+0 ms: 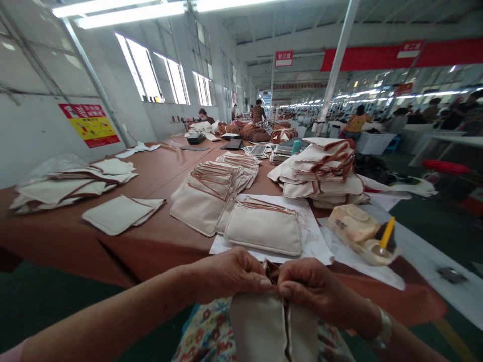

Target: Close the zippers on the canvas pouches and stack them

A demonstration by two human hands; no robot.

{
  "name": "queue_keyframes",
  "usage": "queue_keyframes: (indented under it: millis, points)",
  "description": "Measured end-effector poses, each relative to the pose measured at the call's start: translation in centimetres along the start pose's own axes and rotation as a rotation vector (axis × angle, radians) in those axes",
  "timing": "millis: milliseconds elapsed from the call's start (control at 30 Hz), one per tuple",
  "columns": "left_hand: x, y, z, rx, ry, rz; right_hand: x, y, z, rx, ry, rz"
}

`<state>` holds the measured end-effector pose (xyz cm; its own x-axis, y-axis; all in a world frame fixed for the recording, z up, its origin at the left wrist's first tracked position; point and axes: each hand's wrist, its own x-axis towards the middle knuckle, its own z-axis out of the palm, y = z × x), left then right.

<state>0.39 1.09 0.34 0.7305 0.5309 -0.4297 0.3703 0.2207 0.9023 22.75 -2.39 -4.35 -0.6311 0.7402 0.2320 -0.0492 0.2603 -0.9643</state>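
Nearest me, a cream pouch [256,324] hangs just below the fingers, over a floral cloth [206,332], a dark slit running down it. I note the left hand [237,274] pinching the pouch's brown top edge between thumb and fingers; the right hand [311,281] pinches the same edge close beside it. A pale band [384,326] circles the right wrist. Just beyond the fingers, on the brown table [151,261], I record a second pouch [264,229] on a white sheet [317,239], with a fanned row [202,203] of similar pieces to its left. Beyond and right of the fingers stands a tall stack [320,173]; nearer, a tub [354,226] with a yellow handle [387,233]. Well left of them lies a loose pile [64,188].
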Motion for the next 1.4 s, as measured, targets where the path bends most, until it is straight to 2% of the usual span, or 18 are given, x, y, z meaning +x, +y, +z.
queue_keyframes:
  millis: [100,267,433,633,767,900,1000,1067,1133,1200,1233,1267,1333,1400]
  points:
    - [-0.1,-0.2,0.6,0.077,0.008,0.045,0.0,-0.1,-0.2,-0.001,-0.012,-0.012]
    - [-0.5,-0.7,1.1,0.286,0.113,0.283,-0.1,0.0,-0.5,-0.02,-0.015,-0.014]
    - [-1.0,0.1,0.1,0.234,-0.037,0.162,-0.1,-0.1,-0.2,-0.072,-0.026,-0.014]
    - [-0.7,0.2,0.3,0.179,-0.012,0.077,0.0,-0.7,0.0,-0.147,-0.032,-0.045]
    - [-0.1,-0.5,1.2,0.196,0.007,0.11,-0.1,-0.9,0.1,-0.199,-0.015,-0.076]
    - [0.2,-1.0,2.2,0.307,0.157,0.232,-0.2,0.0,0.8,-0.227,0.065,-0.088]
    - [0.2,-1.3,2.0,0.372,0.25,0.315,0.0,1.3,0.7,-0.198,0.143,-0.055]
    - [-0.1,-1.2,1.5,0.341,0.247,0.332,-0.1,1.9,-0.1,-0.133,0.199,-0.003]
    - [-0.6,-1.1,1.0,0.344,0.256,0.386,-0.3,1.8,-1.4,-0.115,0.329,0.058]
    - [-0.9,-0.9,0.7,0.409,0.321,0.469,-0.7,0.9,-2.4,-0.117,0.469,0.134]
    - [-0.9,-0.9,0.8,0.454,0.371,0.502,-0.8,0.2,-2.5,-0.111,0.479,0.179]
    - [-0.8,-0.9,1.1,0.499,0.431,0.528,-1.0,-0.6,-2.3,-0.09,0.43,0.223]
    - [-0.3,-1.0,1.9,0.573,0.549,0.584,-0.9,-2.1,-1.1,-0.033,0.231,0.262]
    - [0.4,-1.1,2.6,0.616,0.606,0.663,-0.4,-3.0,0.5,-0.031,0.093,0.205]
